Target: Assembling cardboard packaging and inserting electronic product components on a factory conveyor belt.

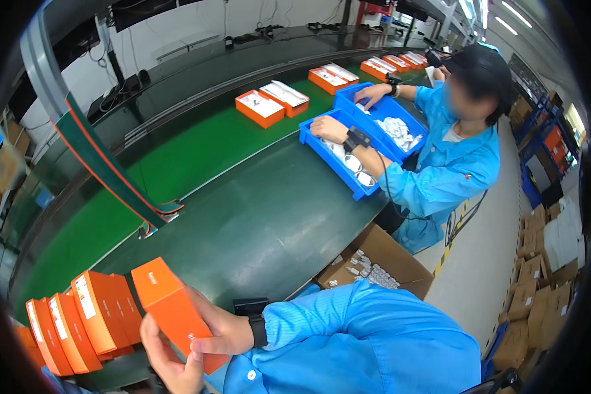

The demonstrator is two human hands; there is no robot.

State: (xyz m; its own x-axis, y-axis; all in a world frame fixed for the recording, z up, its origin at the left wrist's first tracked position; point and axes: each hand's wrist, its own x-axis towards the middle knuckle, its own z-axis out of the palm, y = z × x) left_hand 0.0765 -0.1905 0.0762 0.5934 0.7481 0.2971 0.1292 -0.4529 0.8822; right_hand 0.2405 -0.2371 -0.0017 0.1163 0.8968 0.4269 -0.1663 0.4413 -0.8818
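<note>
An orange box (167, 305), closed, is held up near my body at the lower left, tilted over the table's edge. My right hand (226, 325) grips its right side, the thumb lying across the front. Around its lower left side curl the fingers of my left hand (171, 364), thumb against the face of the box. Just left of my hands, several similar orange boxes (102, 312) stand in a row with white labels on their sides.
A co-worker in blue (466, 144) reaches into two blue bins (345, 174) of small white parts. Open orange boxes (262, 111) sit along the green conveyor (144, 171). A carton (410, 259) of small packed parts is right of the dark green table (262, 203). A post (111, 171) rises at left.
</note>
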